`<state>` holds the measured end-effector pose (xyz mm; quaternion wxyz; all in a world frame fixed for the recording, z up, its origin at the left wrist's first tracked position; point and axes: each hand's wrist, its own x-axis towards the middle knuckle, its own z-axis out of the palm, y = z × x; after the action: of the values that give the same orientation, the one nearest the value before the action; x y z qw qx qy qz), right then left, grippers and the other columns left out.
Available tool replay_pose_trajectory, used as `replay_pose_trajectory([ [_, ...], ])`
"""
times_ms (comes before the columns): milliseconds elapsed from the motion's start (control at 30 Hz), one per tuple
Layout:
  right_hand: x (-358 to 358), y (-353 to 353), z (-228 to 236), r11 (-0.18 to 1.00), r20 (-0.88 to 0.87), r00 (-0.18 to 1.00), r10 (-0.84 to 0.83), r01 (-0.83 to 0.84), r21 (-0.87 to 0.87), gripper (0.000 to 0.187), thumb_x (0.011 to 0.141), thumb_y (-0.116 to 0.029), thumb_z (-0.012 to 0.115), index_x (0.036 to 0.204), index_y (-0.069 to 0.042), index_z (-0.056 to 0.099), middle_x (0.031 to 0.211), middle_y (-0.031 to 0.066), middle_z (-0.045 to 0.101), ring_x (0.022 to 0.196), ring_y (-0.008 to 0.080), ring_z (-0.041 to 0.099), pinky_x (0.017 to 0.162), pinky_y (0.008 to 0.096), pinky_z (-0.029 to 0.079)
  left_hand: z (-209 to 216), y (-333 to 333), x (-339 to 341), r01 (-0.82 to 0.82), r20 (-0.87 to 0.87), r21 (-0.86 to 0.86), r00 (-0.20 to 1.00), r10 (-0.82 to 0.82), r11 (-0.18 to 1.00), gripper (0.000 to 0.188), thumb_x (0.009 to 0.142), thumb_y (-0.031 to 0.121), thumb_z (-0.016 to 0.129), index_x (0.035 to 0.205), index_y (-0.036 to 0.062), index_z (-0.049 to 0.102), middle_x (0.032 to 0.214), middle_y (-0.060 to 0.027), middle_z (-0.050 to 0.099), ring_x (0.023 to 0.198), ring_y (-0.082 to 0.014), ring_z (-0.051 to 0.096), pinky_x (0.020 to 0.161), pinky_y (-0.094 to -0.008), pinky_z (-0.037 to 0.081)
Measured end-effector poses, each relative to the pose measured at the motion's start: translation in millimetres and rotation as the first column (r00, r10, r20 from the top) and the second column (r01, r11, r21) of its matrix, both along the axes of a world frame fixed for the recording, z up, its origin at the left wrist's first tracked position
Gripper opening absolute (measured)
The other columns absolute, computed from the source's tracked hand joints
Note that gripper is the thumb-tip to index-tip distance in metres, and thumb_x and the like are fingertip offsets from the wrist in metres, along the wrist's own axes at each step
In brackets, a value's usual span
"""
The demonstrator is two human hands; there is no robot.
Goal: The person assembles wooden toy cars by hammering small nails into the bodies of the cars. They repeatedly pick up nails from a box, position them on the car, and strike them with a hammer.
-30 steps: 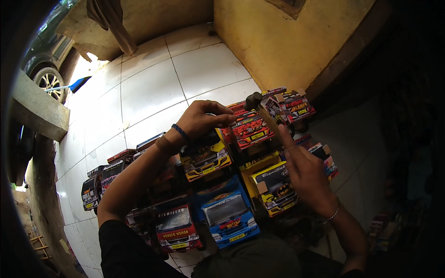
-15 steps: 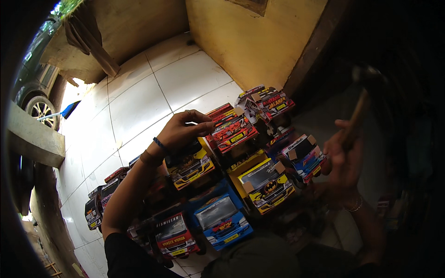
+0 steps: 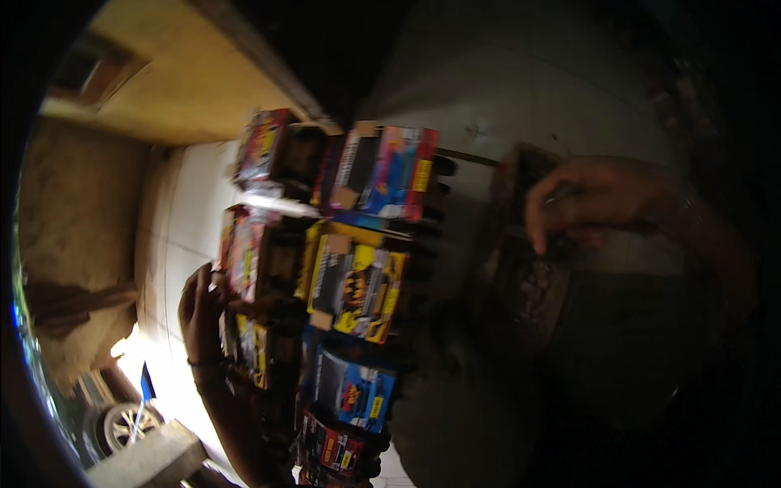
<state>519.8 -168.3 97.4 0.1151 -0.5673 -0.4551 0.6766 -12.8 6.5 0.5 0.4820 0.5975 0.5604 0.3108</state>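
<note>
My left hand (image 3: 202, 313) is at the red toy truck (image 3: 244, 256), its bent fingers closed at the truck's edge. Anything small between them is lost in blur. My right hand (image 3: 582, 203) reaches over a dark open box (image 3: 521, 276) on the floor at the right, fingers curled downward; shadow and blur hide what they touch. Beside the red truck stands a yellow toy truck with a bat emblem (image 3: 358, 285). A pink and blue one (image 3: 386, 171) is beyond it, and a blue one (image 3: 358, 386) is nearer me.
A smaller red toy truck (image 3: 333, 443) stands at the near end of the rows. Another truck (image 3: 264, 146) is at the far left. A thin stick-like handle (image 3: 468, 156) lies on the tiles. The yellow wall (image 3: 187, 73) and a concrete ledge (image 3: 154, 459) bound the left side.
My view has swung right. The hammer raised in my right hand has left it, and that hand is now down over the dark box. My left hand stays at the red truck.
</note>
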Motion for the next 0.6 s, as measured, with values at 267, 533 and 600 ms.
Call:
replay_pose_trajectory([
  [267, -0.7, -54.7, -105.9, 0.67, 0.42, 0.59, 0.689, -0.74, -0.06, 0.04, 0.094, -0.042, 0.068, 0.097, -0.004, 0.077, 0.087, 0.016, 0.074, 0.082, 0.0306, 0.073, 0.072, 0.04, 0.058, -3.8, 6.5, -18.3, 0.241, -0.461, 0.167, 0.876, -0.141, 0.956, 0.044, 0.105, 0.007, 0.055, 0.148, 0.0001, 0.051, 0.148, -0.0104, 0.051, 0.131, -0.0202, 0.054, 0.101, -0.0319, 0.049],
  [533, -2.9, -149.8, -118.1, 0.683, 0.439, 0.738, 0.512, -0.66, 0.312, 0.01, 0.079, -0.01, 0.069, 0.081, -0.001, 0.074, 0.084, 0.0188, 0.073, 0.083, 0.0314, 0.074, 0.068, 0.0417, 0.06, 26.1, 12.9, -13.3, -0.071, -0.203, -0.102, 0.978, 0.049, 0.992, 0.05, 0.103, 0.039, 0.064, 0.145, 0.0128, 0.057, 0.126, -0.0031, 0.059, 0.088, -0.0038, 0.049, 0.082, -0.0206, 0.044],
  [600, 8.7, -155.1, -142.5, 0.774, 0.458, 0.743, 0.489, -0.611, 0.165, 0.01, 0.079, -0.007, 0.068, 0.079, 0.001, 0.073, 0.085, 0.0203, 0.073, 0.084, 0.0342, 0.073, 0.071, 0.044, 0.06, 31.7, 15.8, -11.8, -0.22, -0.281, -0.012, 0.937, 0.208, 0.975, 0.054, 0.098, 0.044, 0.069, 0.143, 0.0147, 0.058, 0.119, 0.0002, 0.06, 0.085, -0.0043, 0.047, 0.078, -0.0209, 0.042],
])
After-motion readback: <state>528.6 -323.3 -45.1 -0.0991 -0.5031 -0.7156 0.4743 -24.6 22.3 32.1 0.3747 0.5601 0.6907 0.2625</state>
